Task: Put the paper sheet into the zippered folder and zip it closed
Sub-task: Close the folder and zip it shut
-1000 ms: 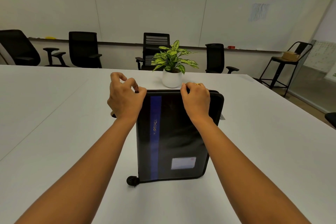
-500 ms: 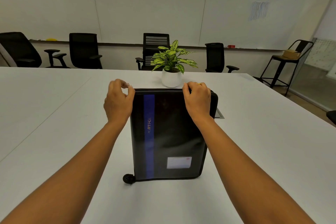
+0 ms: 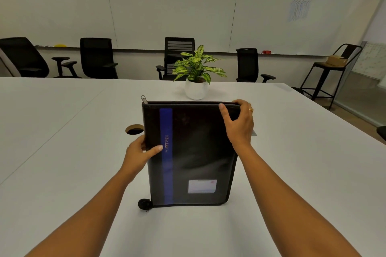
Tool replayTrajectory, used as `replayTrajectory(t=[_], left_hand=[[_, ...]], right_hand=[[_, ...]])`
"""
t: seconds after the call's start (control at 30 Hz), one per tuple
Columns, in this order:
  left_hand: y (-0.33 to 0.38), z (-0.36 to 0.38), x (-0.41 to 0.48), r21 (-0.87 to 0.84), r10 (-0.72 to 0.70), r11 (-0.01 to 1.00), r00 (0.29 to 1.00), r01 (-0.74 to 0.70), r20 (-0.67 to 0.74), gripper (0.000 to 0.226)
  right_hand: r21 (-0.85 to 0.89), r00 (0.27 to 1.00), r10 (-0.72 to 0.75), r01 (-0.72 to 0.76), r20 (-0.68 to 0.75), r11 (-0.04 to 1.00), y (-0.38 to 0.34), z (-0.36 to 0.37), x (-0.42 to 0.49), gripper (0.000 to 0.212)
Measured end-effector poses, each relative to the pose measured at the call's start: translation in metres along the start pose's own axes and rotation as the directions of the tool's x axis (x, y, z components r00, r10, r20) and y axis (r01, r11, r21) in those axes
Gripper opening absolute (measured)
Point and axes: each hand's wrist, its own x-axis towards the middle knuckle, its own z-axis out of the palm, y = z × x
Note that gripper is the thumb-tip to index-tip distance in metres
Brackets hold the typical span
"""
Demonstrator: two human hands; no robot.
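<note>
Head view: your left hand (image 3: 136, 154) and right hand (image 3: 240, 126) clasp the zippered folder (image 3: 194, 152) by its edges; the fingers behind it are hidden.

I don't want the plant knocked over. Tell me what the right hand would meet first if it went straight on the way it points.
Probably the potted plant: the right hand, gripping the far corner of the zippered folder, points forward and slightly left, toward its white pot. Depth is unclear.
</note>
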Motion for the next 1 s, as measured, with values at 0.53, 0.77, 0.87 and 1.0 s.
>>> replayTrajectory(t=[0.53,0.77,0.87,1.0], left_hand=[[-0.06,0.029,-0.015,0.086,-0.333,0.939,0.943,0.332,-0.008,0.04],[-0.061,0.03,0.003,0.051,-0.317,0.947,0.948,0.317,-0.004,0.041],[-0.064,0.031,0.017,0.032,-0.322,0.946,0.947,0.322,-0.014,0.041],[-0.072,0.035,0.035,0.014,-0.327,0.945,0.944,0.328,-0.04,0.04]], right_hand=[[-0.264,0.665,0.525,-0.459,0.531,0.848,0.122,0.001,-0.103,0.06],[-0.235,0.68,0.551,-0.506,0.484,0.83,0.123,0.018,-0.084,0.043],[-0.218,0.669,0.561,-0.529,0.488,0.82,0.126,0.029,-0.077,0.044],[-0.207,0.664,0.587,-0.563,0.463,0.8,0.13,0.048,-0.067,0.039]])
